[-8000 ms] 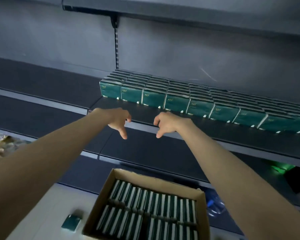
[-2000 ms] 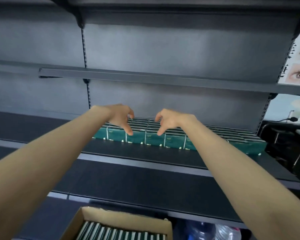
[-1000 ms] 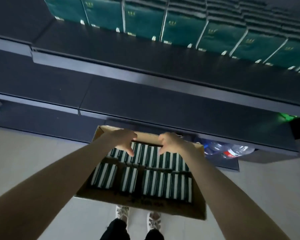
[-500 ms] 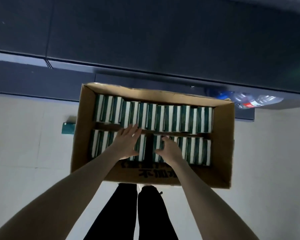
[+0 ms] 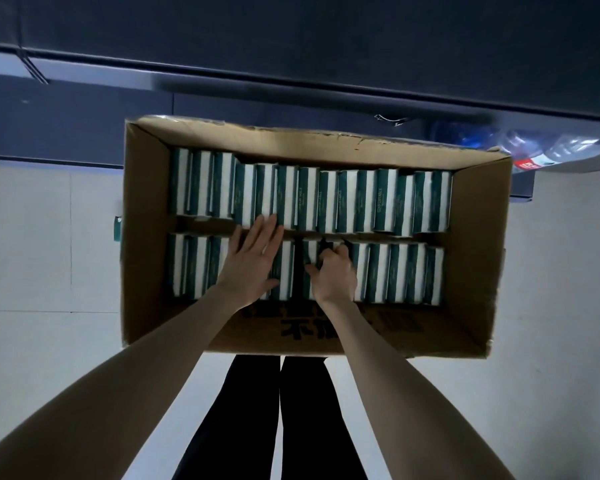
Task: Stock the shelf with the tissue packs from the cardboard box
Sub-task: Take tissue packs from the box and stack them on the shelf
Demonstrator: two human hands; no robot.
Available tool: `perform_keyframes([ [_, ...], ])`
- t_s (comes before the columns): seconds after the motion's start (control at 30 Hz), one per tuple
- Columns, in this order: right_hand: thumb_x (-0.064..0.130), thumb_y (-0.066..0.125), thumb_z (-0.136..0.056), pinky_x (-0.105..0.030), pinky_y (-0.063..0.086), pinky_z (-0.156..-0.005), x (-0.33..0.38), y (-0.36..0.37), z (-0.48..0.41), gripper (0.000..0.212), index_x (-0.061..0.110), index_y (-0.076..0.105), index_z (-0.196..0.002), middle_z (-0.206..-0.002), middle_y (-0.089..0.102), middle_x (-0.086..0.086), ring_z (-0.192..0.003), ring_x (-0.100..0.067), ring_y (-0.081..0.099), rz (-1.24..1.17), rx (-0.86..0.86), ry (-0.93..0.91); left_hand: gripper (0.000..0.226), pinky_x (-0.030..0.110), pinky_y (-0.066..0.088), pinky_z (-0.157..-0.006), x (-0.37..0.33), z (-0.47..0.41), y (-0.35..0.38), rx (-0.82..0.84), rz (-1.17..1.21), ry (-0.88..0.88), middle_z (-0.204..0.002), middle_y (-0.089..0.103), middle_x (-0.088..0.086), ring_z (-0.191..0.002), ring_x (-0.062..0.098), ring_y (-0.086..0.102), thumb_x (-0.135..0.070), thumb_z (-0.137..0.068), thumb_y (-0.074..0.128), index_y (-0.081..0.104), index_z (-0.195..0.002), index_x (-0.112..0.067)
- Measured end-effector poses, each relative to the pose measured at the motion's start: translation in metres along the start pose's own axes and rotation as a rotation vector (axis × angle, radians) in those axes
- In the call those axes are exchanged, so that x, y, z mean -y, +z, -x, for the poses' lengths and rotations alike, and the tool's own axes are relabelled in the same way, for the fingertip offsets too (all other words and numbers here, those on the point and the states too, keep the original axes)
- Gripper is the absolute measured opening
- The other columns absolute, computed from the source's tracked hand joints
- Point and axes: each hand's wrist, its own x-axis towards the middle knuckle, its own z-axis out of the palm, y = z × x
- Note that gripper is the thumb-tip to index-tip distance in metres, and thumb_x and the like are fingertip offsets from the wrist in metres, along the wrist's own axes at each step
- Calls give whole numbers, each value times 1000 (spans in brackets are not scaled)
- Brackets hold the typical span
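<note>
An open cardboard box (image 5: pixel 146 216) stands on the floor below me, holding two rows of green-and-white tissue packs (image 5: pixel 343 202) set on edge. My left hand (image 5: pixel 252 259) lies flat with straight fingers on the near row, left of a dark gap. My right hand (image 5: pixel 335 271) is just right of that gap, its fingers curled down round the top of a pack in the near row (image 5: pixel 378 271). The shelf's stocked level is out of view.
The dark shelf base (image 5: pixel 291 64) runs across the top, right behind the box. Plastic bottles (image 5: pixel 534 147) lie under it at the right. A single green pack (image 5: pixel 117 228) lies on the pale floor left of the box. My legs (image 5: pixel 274 410) stand in front of the box.
My view dropped from the shelf to the box. Both hands came down into the near row; the right hand's fingers have curled onto a pack, the left stays flat.
</note>
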Motion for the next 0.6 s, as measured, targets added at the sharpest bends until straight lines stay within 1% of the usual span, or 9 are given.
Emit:
perform_keyframes([
  [0.1,27,59,-93,-34,47,-74,0,-8,2,22,7,60,-102,-116,50,-7,-98,-28,58,-106,27,12,98,46,-9,-115,-1,1,-8,39,-10,-13,-157,-22,7,-144,24,-21,-43,-89,60,-9,-151,-14],
  [0.17,26,60,-93,-33,46,-70,-1,-20,6,20,6,58,-97,-100,58,-9,-88,-26,59,-195,74,18,96,46,-5,-116,-2,4,-16,67,5,-20,-158,-19,6,-145,24,-16,-44,-89,60,-6,-152,-14],
  [0.23,23,60,-93,-34,47,-68,-2,-35,14,17,7,55,-90,-85,59,-8,-79,-24,58,-276,105,15,93,45,-1,-117,-7,9,-30,67,55,-23,-159,-13,5,-147,23,-10,-42,-89,61,-1,-152,-15],
  [0.27,22,61,-92,-34,47,-68,-3,-44,19,17,8,54,-88,-82,58,-8,-78,-23,58,-296,104,7,92,43,1,-118,-11,12,-40,61,85,-17,-160,-9,5,-147,22,-6,-41,-89,62,1,-152,-16],
  [0.3,22,61,-92,-34,47,-69,-4,-53,24,16,8,55,-87,-82,59,-8,-79,-24,59,-310,94,-4,91,42,4,-118,-17,15,-51,50,111,-7,-160,-5,5,-147,22,-2,-40,-89,62,2,-152,-16],
  [0.37,20,61,-92,-35,49,-73,-7,-77,34,13,8,57,-91,-88,62,-8,-83,-23,60,-328,64,-37,91,39,9,-118,-30,19,-77,22,162,14,-160,2,4,-147,22,5,-39,-88,64,4,-152,-16],
  [0.43,18,60,-92,-33,49,-74,-11,-108,48,12,6,60,-96,-94,63,-9,-84,-21,60,-334,32,-90,92,39,16,-117,-44,24,-105,-5,232,32,-159,9,3,-146,22,13,-38,-86,67,8,-152,-17],
  [0.53,14,59,-92,-35,49,-81,-23,-166,65,18,2,65,-104,-102,67,-12,-92,-24,63,-362,-1,-193,93,37,21,-116,-69,34,-149,-85,329,87,-157,19,4,-143,22,21,-31,-82,73,13,-152,-16],
  [0.6,14,60,-92,-31,49,-84,-33,-209,75,21,5,67,-109,-106,68,-10,-94,-21,63,-361,-19,-253,93,32,23,-113,-90,38,-181,-125,412,122,-155,25,6,-140,22,27,-25,-79,75,17,-151,-15],
])
